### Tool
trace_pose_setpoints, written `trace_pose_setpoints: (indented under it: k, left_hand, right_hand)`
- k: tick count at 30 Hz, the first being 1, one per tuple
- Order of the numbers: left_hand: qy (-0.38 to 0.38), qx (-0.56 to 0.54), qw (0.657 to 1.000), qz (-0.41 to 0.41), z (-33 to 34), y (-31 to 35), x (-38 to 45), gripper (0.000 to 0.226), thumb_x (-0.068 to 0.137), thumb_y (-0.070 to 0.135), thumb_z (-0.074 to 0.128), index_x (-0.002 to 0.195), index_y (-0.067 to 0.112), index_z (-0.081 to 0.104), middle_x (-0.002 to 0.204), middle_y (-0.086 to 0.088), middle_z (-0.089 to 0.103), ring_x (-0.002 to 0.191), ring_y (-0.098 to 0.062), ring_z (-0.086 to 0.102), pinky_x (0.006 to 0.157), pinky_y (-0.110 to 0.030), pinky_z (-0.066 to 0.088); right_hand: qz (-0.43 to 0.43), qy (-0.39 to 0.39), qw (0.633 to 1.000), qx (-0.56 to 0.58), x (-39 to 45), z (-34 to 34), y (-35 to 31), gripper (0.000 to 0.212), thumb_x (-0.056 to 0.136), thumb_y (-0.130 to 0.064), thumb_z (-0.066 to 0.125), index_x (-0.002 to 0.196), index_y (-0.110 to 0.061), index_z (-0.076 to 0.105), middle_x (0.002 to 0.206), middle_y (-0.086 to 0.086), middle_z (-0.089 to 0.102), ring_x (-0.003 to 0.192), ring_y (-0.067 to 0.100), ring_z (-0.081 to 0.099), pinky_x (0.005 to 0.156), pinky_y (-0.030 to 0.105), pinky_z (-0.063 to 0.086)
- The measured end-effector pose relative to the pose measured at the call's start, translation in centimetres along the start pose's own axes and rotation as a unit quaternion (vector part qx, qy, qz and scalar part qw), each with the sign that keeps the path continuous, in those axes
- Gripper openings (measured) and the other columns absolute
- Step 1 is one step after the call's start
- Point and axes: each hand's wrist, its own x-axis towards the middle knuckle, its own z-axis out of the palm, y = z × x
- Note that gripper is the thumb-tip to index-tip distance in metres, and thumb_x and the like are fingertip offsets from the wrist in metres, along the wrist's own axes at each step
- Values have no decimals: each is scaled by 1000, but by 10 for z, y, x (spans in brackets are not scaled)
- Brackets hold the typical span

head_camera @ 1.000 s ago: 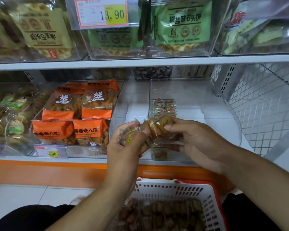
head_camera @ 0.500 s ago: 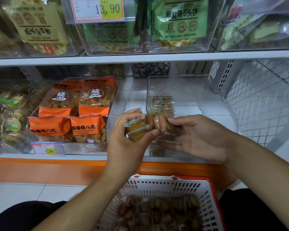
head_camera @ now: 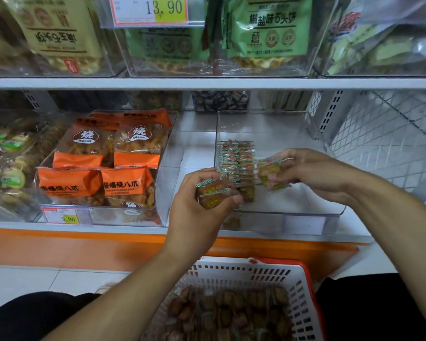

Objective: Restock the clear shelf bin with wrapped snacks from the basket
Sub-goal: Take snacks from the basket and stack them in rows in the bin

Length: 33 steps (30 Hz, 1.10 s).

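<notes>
Two hands (head_camera: 197, 200) (head_camera: 312, 173) now apart

A white metal shelf board (head_camera: 207, 82) runs across the upper frame, with clear tubs of bagged goods on top and a price tag (head_camera: 150, 10) at upper centre. Below it, slotted uprights (head_camera: 330, 112) stand against the back at right, and a white wire mesh panel (head_camera: 389, 141) fills the right edge. Orange packs (head_camera: 103, 163) sit in a clear tray at left centre, with a small tag (head_camera: 65, 216) on its front. An orange kick strip (head_camera: 84, 249) runs under the lower shelf, above pale floor tiles (head_camera: 35, 279) at lower left. The light is even.
</notes>
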Motion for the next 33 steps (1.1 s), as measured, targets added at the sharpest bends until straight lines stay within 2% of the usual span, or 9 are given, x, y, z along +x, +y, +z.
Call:
trace_pose_setpoints:
  k: [2, 5, 9, 13, 15, 19, 24, 30, 33]
  left_hand:
    - [0, -3, 1000, -1, 1, 0, 0, 39, 76, 15, 87, 107, 24, 65, 114, -6, 70, 99, -16, 72, 85, -35, 62]
    - [-6, -4, 1000, 0, 3, -1, -1, 38, 77, 13, 86, 107, 24, 65, 116, -8, 69, 100, -16, 72, 82, -30, 62]
    - [-10, -4, 1000, 2, 4, -3, -3, 38, 78, 12, 86, 109, 20, 65, 118, -7, 69, 105, -18, 71, 86, -34, 61]
    - [-6, 3, 1000, 7, 4, -4, -3, 38, 78, 14, 87, 107, 24, 65, 116, -6, 69, 109, -24, 69, 91, -41, 59]
    - [-3, 3, 1000, 7, 4, -4, -3, 38, 78, 14, 88, 107, 23, 65, 115, -6, 69, 108, -24, 68, 92, -44, 58]
    - [2, -5, 1000, -3, 4, -5, -2, 38, 78, 15, 88, 106, 25, 65, 113, -7, 70, 102, -20, 70, 84, -34, 61]
    - [11, -28, 1000, -10, 4, -6, -3, 38, 76, 14, 88, 107, 22, 66, 108, -6, 72, 90, -12, 73, 70, -19, 57]
    - [9, -24, 1000, -8, 4, -8, -4, 37, 77, 15, 87, 107, 22, 67, 111, -4, 72, 93, -12, 73, 77, -28, 62]
    - [10, -18, 1000, -15, 4, -8, -5, 36, 78, 16, 87, 107, 22, 67, 112, -4, 72, 97, -16, 73, 82, -41, 63]
  right_hand:
    - [39, 14, 995, -90, 10, 6, 11, 28, 80, 6, 75, 104, -5, 66, 91, 13, 75, 81, 23, 67, 67, 17, 49]
    - [91, -21, 985, -147, 25, 17, 26, 20, 79, 11, 70, 92, -3, 73, 91, 17, 75, 82, 25, 67, 68, 26, 51]
    - [110, 1, 980, -164, 35, 30, 36, 27, 77, 2, 80, 101, -9, 73, 89, 10, 72, 76, 19, 64, 61, 23, 50]
    - [110, 19, 978, -179, 36, 40, 38, 42, 68, 0, 88, 105, -9, 71, 96, 16, 73, 87, 29, 69, 68, 32, 55]
    - [103, 21, 974, -199, 37, 40, 39, 45, 68, 1, 88, 107, -10, 69, 102, 19, 72, 99, 34, 69, 82, 40, 57]
    - [96, 2, 959, -266, 36, 39, 40, 57, 71, -9, 88, 121, -13, 61, 115, 14, 67, 109, 35, 64, 92, 43, 55]
    - [93, 6, 942, -323, 35, 42, 37, 45, 74, -15, 85, 108, -14, 56, 100, 9, 67, 87, 23, 63, 63, 29, 44]
    - [131, -16, 915, -382, 40, 47, 37, 39, 78, -14, 77, 111, 1, 63, 86, 11, 61, 76, 24, 56, 55, 25, 37]
    - [122, -33, 906, -404, 47, 52, 35, 20, 77, -14, 78, 93, -7, 67, 88, 11, 66, 76, 25, 60, 55, 25, 41]
